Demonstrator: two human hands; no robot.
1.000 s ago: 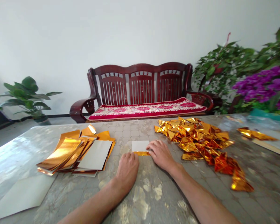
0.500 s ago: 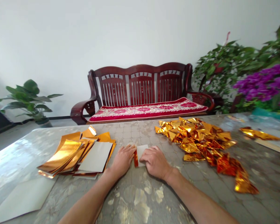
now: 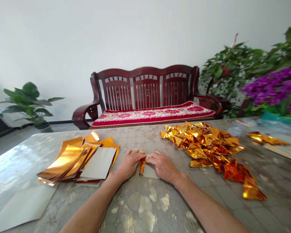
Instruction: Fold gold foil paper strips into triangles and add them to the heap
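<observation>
We press our left hand (image 3: 130,165) and right hand (image 3: 163,166) down, fingers flat and unclenched, on a white-backed gold foil sheet (image 3: 149,171), folded, near the centre of the mottled grey stone surface (image 3: 145,207); its crease needs flattening.

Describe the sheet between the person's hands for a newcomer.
On the table, between the stacked gold sheets and the crumpled foil heap, find the pale sheet between the left hand and right hand. It lies singly, a narrow gold strip along one edge.
</observation>
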